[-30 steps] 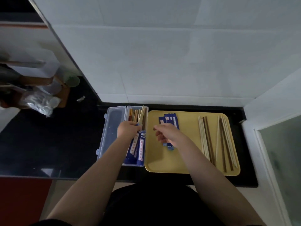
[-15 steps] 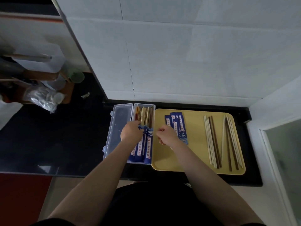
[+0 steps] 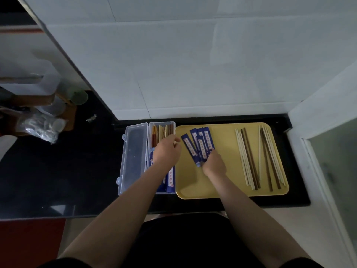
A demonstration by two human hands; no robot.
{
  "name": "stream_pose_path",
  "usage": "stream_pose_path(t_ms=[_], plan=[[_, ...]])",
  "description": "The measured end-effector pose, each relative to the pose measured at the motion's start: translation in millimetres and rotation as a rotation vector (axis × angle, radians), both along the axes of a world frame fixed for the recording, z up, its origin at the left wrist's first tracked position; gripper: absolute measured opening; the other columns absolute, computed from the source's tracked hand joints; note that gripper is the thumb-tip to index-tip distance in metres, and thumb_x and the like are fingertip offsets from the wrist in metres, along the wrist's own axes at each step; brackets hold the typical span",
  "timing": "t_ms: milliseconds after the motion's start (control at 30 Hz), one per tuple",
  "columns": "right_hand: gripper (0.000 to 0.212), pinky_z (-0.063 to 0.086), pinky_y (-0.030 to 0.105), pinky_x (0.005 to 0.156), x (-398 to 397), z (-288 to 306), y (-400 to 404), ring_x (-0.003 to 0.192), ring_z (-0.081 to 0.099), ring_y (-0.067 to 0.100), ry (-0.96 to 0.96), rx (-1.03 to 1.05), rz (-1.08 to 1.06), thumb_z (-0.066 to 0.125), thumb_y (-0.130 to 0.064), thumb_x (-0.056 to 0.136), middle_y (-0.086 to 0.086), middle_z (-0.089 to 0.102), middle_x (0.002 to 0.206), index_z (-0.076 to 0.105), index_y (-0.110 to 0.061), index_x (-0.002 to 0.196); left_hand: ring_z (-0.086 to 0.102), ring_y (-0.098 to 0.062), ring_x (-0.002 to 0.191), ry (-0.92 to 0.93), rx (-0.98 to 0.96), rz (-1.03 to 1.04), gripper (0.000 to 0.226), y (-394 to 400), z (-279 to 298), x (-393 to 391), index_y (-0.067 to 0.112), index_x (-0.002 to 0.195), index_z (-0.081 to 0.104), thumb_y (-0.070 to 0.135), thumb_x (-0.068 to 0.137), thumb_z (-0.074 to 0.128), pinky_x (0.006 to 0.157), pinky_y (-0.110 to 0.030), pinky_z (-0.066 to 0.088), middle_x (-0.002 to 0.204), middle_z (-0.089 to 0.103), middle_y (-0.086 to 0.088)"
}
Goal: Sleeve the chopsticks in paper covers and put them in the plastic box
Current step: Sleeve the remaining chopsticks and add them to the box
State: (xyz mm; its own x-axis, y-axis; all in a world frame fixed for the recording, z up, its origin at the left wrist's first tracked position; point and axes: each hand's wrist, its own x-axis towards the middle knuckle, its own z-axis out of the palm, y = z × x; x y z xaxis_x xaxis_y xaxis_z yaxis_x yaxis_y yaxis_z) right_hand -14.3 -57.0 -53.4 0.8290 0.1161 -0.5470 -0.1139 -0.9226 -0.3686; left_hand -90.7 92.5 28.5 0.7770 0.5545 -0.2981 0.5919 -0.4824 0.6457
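1. Chopsticks in blue paper covers lie inside the clear plastic box, which stands just left of the yellow tray, touching its left edge; bare wooden tips show at the box's far end.
2. The box's hinged lid lies open flat, further left of the tray.
3. The left hand hovers over the box beside the tray's left rim, fingers loosely bent toward the tray; I cannot tell whether it holds anything.
4. Empty blue paper covers lie fanned out on the tray's left part.
5. The right hand rests on the near ends of those covers, fingers curled down on them, apparently pinching one.
6. Loose chopsticks, pale and dark brown, lie in two groups on the tray's right part, well apart from both hands.
7. The tray sits on a black countertop below a white tiled wall.
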Motion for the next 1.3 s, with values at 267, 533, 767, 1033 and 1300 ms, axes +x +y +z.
stream_pose_path(t_ms=[267, 533, 767, 1033, 1300], plan=[[0.03, 0.044, 0.024, 0.055, 22, 33, -41, 0.073, 0.065, 0.013, 0.045, 0.311, -0.034, 0.075, -0.03, 0.087, 0.002, 0.071, 0.092, 0.066, -0.01, 0.108, 0.05, -0.02, 0.117, 0.0, 0.22, -0.226, 0.04, -43, -5, 34, 0.022, 0.131, 0.055, 0.009, 0.093, 0.051, 0.089, -0.036, 0.049, 0.133, 0.05, -0.002], [0.016, 0.046, 0.024, 0.069, 56, 91, -90, 0.078, 0.06, 0.013, 0.178, 0.345, 0.225, 0.069, -0.026, 0.093, 0.002, 0.068, 0.091, 0.072, -0.014, 0.103, 0.041, -0.025, 0.135, 0.068, 0.65, -0.795, 0.035, -109, -9, 71, 0.025, 0.132, 0.048, 0.022, 0.097, 0.052, 0.122, -0.052, 0.006, 0.136, 0.053, -0.003], [0.029, 0.054, 0.025, 0.073, 84, 88, -127, 0.085, 0.068, 0.014, 0.138, 0.573, -0.086, 0.068, -0.026, 0.095, 0.001, 0.067, 0.101, 0.059, -0.025, 0.123, 0.056, -0.021, 0.071, 0.221, 0.167, -0.377, 0.028, -131, -9, 89, 0.011, 0.108, 0.051, 0.034, 0.106, 0.034, 0.059, -0.034, 0.044, 0.089, 0.061, -0.007], [0.008, 0.043, 0.027, 0.057, 82, 14, -142, 0.071, 0.057, 0.015, 0.071, -0.003, 0.02, 0.055, -0.02, 0.1, 0.0, 0.057, 0.086, 0.055, -0.012, 0.101, 0.035, -0.011, 0.049, 0.189, -0.948, 0.315, 0.056, -135, -16, 93, 0.011, 0.111, 0.059, 0.06, 0.1, 0.035, 0.047, -0.026, 0.033, 0.058, 0.04, 0.001], [0.019, 0.047, 0.027, 0.063, 66, -1, -131, 0.089, 0.067, 0.02, -0.122, -0.116, 0.069, 0.058, -0.021, 0.1, 0.004, 0.065, 0.102, 0.059, -0.009, 0.115, 0.055, -0.02, 0.062, 0.091, -1.215, 0.391, 0.047, -125, -8, 89, 0.008, 0.113, 0.064, 0.046, 0.103, 0.038, 0.068, -0.036, 0.051, 0.072, 0.057, -0.006]])
